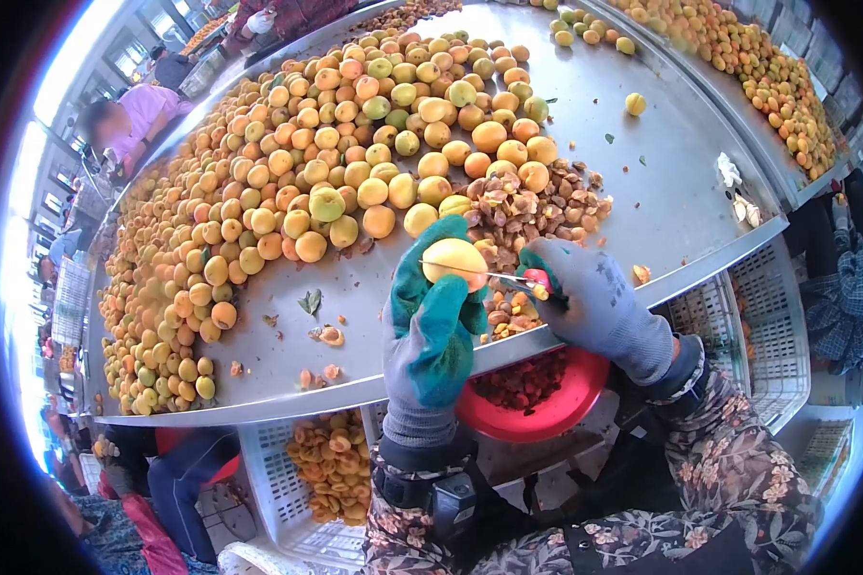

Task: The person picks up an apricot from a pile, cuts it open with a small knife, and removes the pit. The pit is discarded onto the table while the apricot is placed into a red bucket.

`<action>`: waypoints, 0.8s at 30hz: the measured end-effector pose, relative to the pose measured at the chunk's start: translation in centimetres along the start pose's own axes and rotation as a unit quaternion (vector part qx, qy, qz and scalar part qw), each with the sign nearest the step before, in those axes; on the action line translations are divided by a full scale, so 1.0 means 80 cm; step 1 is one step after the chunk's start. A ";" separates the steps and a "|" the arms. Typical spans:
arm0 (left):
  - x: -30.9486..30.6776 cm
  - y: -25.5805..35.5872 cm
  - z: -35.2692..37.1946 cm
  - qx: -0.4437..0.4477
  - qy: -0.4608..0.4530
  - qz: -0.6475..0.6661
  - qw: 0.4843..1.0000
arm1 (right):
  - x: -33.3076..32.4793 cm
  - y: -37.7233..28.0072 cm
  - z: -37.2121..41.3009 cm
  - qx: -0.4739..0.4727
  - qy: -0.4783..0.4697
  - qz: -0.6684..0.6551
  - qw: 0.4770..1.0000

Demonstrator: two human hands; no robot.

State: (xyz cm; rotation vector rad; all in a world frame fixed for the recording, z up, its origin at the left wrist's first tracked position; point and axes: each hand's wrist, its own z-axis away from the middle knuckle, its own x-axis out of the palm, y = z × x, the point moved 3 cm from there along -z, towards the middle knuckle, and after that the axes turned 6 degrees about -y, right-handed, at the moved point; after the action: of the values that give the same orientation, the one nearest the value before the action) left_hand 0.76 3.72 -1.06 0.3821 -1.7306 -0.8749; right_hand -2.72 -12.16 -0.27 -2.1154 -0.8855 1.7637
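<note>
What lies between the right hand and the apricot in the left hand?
A thin knife, its blade reaching from the right hand to the apricot; head view.

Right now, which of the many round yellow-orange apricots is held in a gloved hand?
The apricot gripped in the teal-and-grey gloved left hand; the thin knife in the grey-gloved right hand crosses it. The other apricots lie on the steel table.

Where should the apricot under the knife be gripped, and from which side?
Cup the apricot around its lower round half, coming from below and the left, as the left hand does. It is round, so wrapped fingers likely stop rolling; the knife in the right hand crosses it from the right, so that side should stay free.
</note>
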 end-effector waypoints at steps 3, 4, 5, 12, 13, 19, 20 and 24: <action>0.006 0.010 -0.001 0.048 -0.009 -0.111 0.993 | 0.005 0.000 -0.003 0.018 0.004 0.007 1.000; 0.007 0.009 -0.001 0.049 -0.009 -0.111 0.993 | 0.006 0.000 -0.004 0.025 0.002 0.011 1.000; 0.008 0.010 0.000 0.081 -0.027 -0.117 0.989 | 0.007 -0.002 -0.004 0.024 0.002 0.011 1.000; 0.002 0.002 -0.006 0.156 0.012 -0.319 0.935 | 0.014 -0.001 -0.009 0.026 -0.002 0.015 1.000; -0.002 0.000 -0.006 0.111 -0.013 -0.228 0.967 | 0.017 0.000 -0.009 0.028 -0.002 0.010 1.000; 0.006 -0.005 -0.012 0.385 -0.081 -0.527 0.753 | 0.017 -0.004 -0.011 0.047 -0.015 0.011 0.999; 0.004 -0.007 -0.011 0.288 -0.011 -0.361 0.887 | 0.016 -0.004 -0.011 0.048 -0.014 0.011 0.999; -0.005 -0.015 -0.013 -0.011 0.099 0.070 0.993 | 0.012 0.002 0.001 0.057 -0.041 0.064 0.995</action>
State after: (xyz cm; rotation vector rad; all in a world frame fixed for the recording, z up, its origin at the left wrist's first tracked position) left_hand 1.66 2.79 -2.12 0.3188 -1.5435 -0.7292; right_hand -2.67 -11.72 -1.12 -2.0826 -0.6643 1.9277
